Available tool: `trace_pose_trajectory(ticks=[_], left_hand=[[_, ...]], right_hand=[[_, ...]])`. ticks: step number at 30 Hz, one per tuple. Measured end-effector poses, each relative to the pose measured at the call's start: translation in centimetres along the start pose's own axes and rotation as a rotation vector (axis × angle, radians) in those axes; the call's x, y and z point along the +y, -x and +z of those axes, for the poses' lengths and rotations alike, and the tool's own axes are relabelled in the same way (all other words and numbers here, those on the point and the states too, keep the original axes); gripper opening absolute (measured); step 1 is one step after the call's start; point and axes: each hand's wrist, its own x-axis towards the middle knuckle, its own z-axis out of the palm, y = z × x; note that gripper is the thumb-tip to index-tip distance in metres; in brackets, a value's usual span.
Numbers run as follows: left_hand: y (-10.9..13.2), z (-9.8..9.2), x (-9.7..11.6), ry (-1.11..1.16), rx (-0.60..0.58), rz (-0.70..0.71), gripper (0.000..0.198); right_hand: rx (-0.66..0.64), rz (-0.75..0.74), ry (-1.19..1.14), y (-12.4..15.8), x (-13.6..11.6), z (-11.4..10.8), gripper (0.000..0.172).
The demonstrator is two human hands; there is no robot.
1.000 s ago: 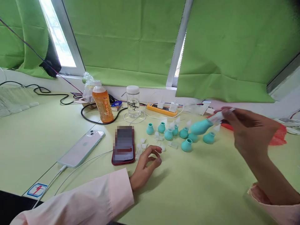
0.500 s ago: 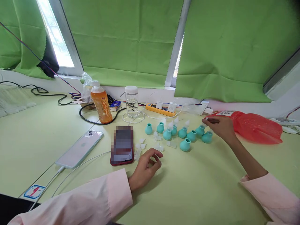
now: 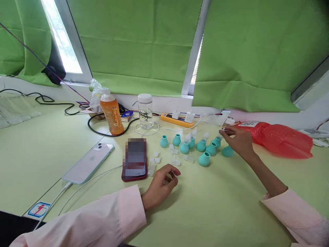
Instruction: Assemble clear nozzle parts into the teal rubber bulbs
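My right hand (image 3: 238, 141) pinches the clear tip of a nasal aspirator (image 3: 217, 141), whose teal bulb sits low among the others on the table. Beside it, partly behind my wrist, is another teal bulb (image 3: 227, 151). Several more aspirators with clear nozzles stand to the left, including one nozzle-topped aspirator (image 3: 184, 147). A bare teal bulb (image 3: 204, 159) with an open neck lies nearest to me. My left hand (image 3: 161, 185) rests on the table, fingers loosely curled and apart, holding nothing. Close to it lie clear plastic pieces (image 3: 175, 161).
A red-cased phone (image 3: 134, 159) and a white-backed phone (image 3: 88, 163) lie left of my left hand. Behind stand an orange drink bottle (image 3: 112, 115), a clear bottle (image 3: 145, 113) and a yellow power strip (image 3: 177, 120). A red plastic bag (image 3: 282, 140) lies at the right.
My right hand has shifted slightly left with the aspirator, which now stands farther from the bulb beside it. My left hand stays put.
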Motion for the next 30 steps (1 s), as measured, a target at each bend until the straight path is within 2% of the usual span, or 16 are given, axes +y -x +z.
trace_pose_trajectory(ticks=[9,15,19,21,23,24,26,27,28,30], left_hand=[[0.0,0.1,-0.2,-0.012,-0.007,0.001,0.010],[0.0,0.0,0.2,-0.022,-0.017,-0.021,0.009],[0.1,0.0,0.3,-0.029,-0.026,-0.034,0.009],[0.1,0.0,0.3,-0.034,-0.036,-0.028,0.009],[0.0,0.0,0.1,-0.043,-0.048,-0.015,0.009],[0.0,0.0,0.1,-0.051,-0.051,-0.010,0.009],[-0.1,0.0,0.0,-0.067,-0.058,0.004,0.010],[-0.1,0.1,0.0,-0.073,-0.060,0.015,0.010],[-0.1,0.1,0.0,-0.076,-0.063,0.027,0.011],[0.0,0.1,0.0,-0.077,-0.068,0.052,0.012]], right_hand=[[-0.029,0.001,0.142,-0.1,1.3,0.7,0.029],[0.028,-0.035,0.217,0.0,1.0,0.7,0.033],[0.260,-0.190,0.181,0.4,-0.6,0.0,0.031],[0.311,-0.309,0.108,1.3,-2.3,-0.6,0.026],[0.322,-0.565,-0.050,2.9,-4.6,-0.8,0.023],[0.255,-0.697,-0.120,3.9,-5.9,-0.8,0.023],[0.153,-0.825,-0.147,6.2,-8.4,-0.2,0.020],[0.017,-0.896,-0.151,7.4,-9.5,0.2,0.023],[-0.095,-0.943,-0.149,8.4,-10.3,0.8,0.025],[-0.238,-0.965,-0.124,9.9,-11.4,1.9,0.029]])
